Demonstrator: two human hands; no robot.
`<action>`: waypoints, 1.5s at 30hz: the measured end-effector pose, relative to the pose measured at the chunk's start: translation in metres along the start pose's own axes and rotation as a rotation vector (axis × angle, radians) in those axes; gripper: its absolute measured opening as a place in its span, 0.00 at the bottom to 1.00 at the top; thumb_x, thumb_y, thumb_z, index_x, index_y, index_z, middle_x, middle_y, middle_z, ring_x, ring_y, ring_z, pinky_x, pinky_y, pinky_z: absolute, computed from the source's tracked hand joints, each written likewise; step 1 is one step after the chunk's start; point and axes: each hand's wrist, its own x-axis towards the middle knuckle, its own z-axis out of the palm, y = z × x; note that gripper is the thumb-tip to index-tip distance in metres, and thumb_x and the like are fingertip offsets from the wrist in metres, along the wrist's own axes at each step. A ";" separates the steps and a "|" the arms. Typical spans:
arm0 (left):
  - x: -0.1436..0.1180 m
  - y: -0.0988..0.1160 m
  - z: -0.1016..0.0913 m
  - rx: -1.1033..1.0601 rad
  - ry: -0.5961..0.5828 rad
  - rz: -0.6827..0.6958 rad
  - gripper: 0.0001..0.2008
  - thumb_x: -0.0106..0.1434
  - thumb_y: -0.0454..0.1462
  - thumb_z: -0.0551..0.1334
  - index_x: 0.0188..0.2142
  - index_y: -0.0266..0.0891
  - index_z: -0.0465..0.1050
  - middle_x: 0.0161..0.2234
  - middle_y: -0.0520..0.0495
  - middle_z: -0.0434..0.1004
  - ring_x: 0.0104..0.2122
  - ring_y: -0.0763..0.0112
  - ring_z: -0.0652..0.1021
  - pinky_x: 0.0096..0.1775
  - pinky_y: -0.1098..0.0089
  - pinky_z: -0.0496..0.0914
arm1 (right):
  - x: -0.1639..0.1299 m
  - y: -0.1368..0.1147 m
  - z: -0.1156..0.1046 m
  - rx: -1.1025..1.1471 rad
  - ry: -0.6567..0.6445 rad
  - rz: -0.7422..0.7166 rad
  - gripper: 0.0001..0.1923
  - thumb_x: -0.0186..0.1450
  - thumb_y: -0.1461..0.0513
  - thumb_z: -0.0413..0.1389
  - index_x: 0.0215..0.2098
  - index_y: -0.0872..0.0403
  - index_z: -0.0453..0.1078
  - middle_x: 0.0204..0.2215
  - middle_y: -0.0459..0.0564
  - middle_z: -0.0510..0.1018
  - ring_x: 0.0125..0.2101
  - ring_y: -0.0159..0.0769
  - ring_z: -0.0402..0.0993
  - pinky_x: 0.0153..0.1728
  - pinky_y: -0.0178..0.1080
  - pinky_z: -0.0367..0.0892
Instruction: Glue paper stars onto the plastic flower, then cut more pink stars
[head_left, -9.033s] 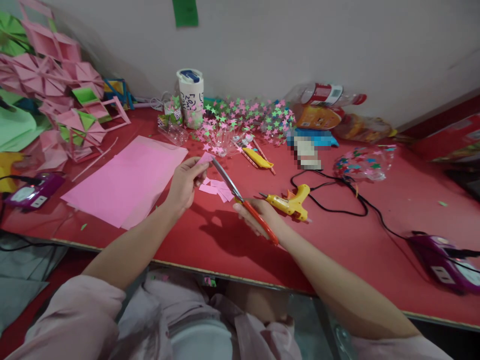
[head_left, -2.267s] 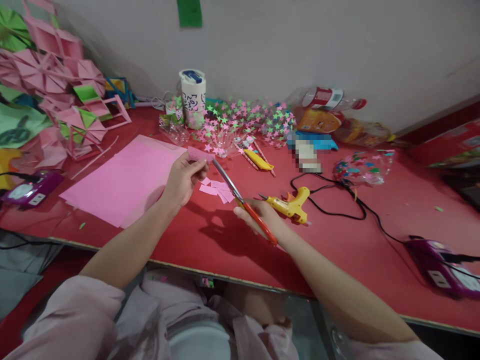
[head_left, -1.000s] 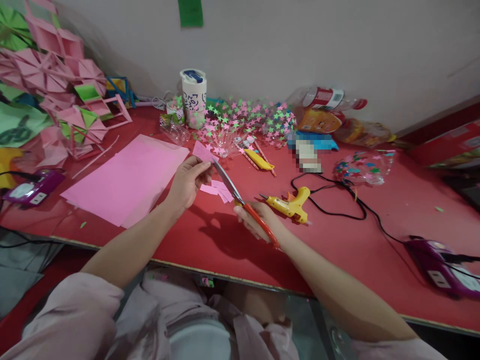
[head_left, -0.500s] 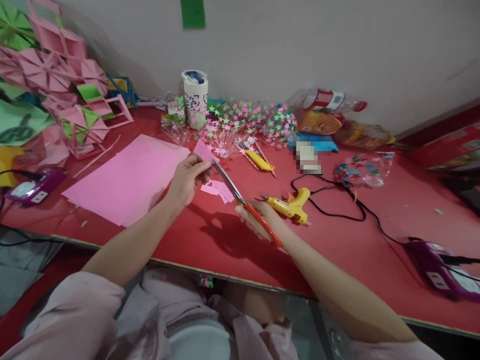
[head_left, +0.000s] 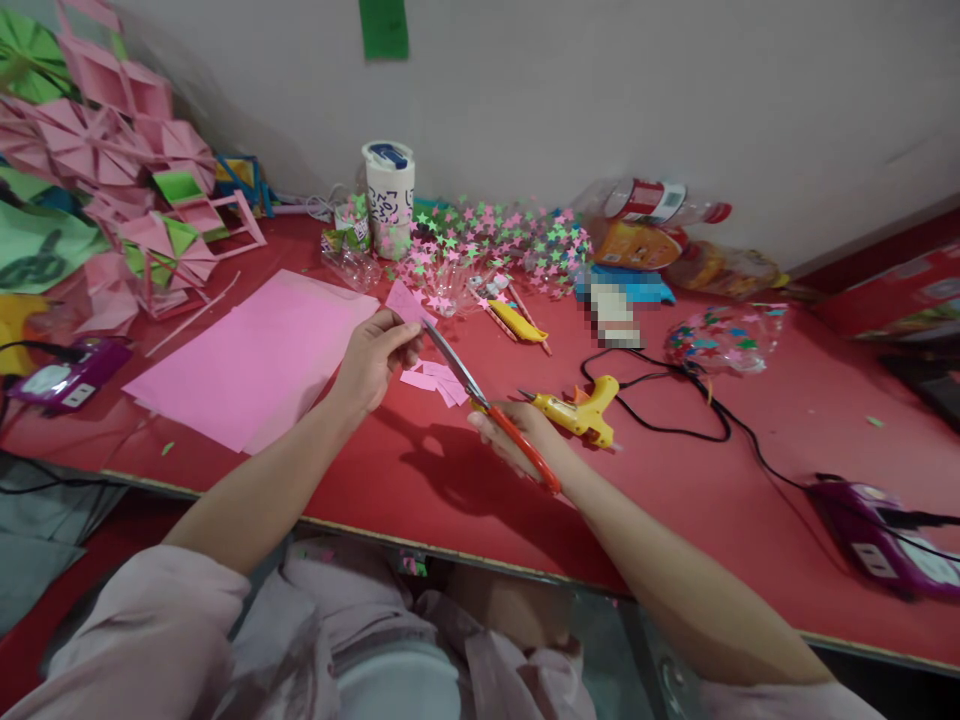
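Observation:
Between the fingertips of my left hand (head_left: 384,352) is a small piece of pink paper (head_left: 407,302), held above the table. My right hand (head_left: 517,435) is closed round red-handled scissors (head_left: 480,397), whose blades point up and left and meet the paper's lower right edge. How far the blades are apart I cannot tell. Several cut strips of pink paper (head_left: 439,381) lie on the table under the blades. Left of my left hand is a stack of larger pink sheets (head_left: 255,360).
A yellow glue gun (head_left: 581,412) with a black cord lies right of my right hand. Behind are a white tumbler (head_left: 390,200), star-filled clear plastic (head_left: 487,240), a yellow cutter (head_left: 519,322) and a plastic bottle (head_left: 667,200). Pink paper models (head_left: 97,140) stand at left; a purple power strip (head_left: 881,530) lies right.

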 end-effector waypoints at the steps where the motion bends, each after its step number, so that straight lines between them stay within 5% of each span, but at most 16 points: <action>1: 0.000 0.000 0.000 0.009 0.000 0.007 0.04 0.51 0.32 0.62 0.22 0.36 0.68 0.17 0.53 0.71 0.15 0.82 0.68 0.19 0.78 0.60 | 0.000 0.000 0.000 0.006 -0.004 -0.003 0.24 0.58 0.42 0.54 0.21 0.52 0.57 0.10 0.37 0.57 0.10 0.25 0.54 0.14 0.31 0.49; 28: -0.005 -0.006 0.005 -0.037 -0.001 0.087 0.03 0.50 0.34 0.65 0.24 0.36 0.73 0.18 0.54 0.72 0.16 0.82 0.69 0.19 0.79 0.63 | -0.002 0.000 0.006 0.042 -0.026 0.045 0.25 0.59 0.41 0.49 0.22 0.53 0.59 0.09 0.38 0.60 0.10 0.26 0.56 0.15 0.32 0.54; 45: -0.005 -0.012 0.006 -0.038 -0.022 0.098 0.05 0.50 0.36 0.66 0.24 0.36 0.72 0.18 0.54 0.72 0.16 0.82 0.69 0.19 0.78 0.63 | -0.003 -0.003 0.011 0.102 0.032 0.000 0.26 0.59 0.40 0.51 0.20 0.52 0.58 0.08 0.37 0.57 0.08 0.24 0.53 0.11 0.31 0.48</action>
